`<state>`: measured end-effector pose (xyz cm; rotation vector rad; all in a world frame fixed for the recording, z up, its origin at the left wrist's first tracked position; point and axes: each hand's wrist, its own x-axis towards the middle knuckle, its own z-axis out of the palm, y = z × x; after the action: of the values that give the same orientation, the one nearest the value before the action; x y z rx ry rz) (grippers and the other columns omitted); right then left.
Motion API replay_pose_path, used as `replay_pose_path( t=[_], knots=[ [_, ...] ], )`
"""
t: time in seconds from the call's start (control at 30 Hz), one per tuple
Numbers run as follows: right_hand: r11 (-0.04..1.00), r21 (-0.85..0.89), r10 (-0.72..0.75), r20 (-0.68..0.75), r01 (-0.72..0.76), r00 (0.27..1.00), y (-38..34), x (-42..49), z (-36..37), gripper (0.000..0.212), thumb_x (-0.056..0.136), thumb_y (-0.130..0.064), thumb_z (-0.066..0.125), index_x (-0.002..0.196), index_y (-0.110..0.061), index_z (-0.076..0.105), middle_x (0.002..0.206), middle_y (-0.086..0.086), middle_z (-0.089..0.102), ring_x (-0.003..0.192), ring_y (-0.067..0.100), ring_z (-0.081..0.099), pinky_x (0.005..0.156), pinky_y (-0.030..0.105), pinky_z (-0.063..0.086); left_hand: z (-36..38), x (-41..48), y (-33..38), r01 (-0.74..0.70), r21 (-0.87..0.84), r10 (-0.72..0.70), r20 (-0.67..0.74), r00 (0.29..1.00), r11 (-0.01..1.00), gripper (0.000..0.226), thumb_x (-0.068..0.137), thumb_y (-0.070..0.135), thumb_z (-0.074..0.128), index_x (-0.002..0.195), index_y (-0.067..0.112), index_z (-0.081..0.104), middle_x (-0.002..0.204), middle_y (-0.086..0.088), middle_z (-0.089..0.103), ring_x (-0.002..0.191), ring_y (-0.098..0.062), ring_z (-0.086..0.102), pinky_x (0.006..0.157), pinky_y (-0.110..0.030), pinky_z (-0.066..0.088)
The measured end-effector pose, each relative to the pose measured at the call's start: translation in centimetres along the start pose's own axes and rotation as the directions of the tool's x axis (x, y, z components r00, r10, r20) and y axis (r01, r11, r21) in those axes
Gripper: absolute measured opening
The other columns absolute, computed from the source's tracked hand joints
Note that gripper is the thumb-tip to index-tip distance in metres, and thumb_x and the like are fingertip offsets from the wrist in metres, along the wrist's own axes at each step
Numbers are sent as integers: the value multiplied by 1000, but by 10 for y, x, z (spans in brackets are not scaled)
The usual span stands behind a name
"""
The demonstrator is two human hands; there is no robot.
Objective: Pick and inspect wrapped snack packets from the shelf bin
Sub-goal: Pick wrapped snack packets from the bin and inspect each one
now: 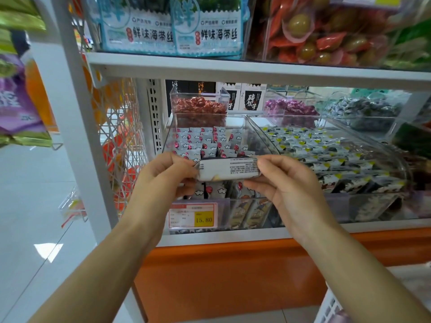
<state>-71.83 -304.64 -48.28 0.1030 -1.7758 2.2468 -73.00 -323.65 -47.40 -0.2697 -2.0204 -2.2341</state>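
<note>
Packet [229, 169]: white wrapper, printed text facing up, held level and lengthwise left to right above the bin [264, 137] front. Bin: clear plastic, at the shelf [233, 234] front edge, filled with upright white, red-marked stock packets [200, 138].

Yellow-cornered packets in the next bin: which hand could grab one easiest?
Probably the right hand. It pinches the right end of the snack packet, next to the yellow-cornered packets; the left hand would have to cross over.
</note>
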Motion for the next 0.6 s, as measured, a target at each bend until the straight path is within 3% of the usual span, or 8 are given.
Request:
replay_pose_path(
  t=[0.13,0.27,0.4,0.6],
  knots=[
    [999,26,34,70,-36,997,-2,0,-1,20,86,-6,58,104,-1,64,103,18,69,89,26,70,77,29,57,-3,1,2,31,-21,-32,-57,998,999,38,84,8,54,51,23,62,61,3,64,57,-6,62,58,-23,52],
    [999,9,39,84,-40,996,-2,-1,1,19,87,3,56,102,-3,64,99,17,70,87,26,71,78,32,58,-5,3,1,40,2,-39,-109,993,999,20,88,10,54,69,14,60,58,6,65,56,-7,62,57,-23,50],
    [997,47,55,74,-58,996,-4,-2,2,20,85,8,55,99,-3,66,94,14,72,86,24,71,74,30,58,-8,4,1,25,61,-20,-84,996,998,13,89,12,56,79,9,64,66,3,70,62,-9,65,55,-19,52],
    [959,265,107,8,-105,994,-12,-1,3,13,88,4,51,83,-2,61,84,14,73,80,23,71,63,26,57,-6,1,3,-38,82,34,47,998,996,13,86,7,58,89,14,69,79,-2,73,74,-12,69,65,-15,53]
  ],
)
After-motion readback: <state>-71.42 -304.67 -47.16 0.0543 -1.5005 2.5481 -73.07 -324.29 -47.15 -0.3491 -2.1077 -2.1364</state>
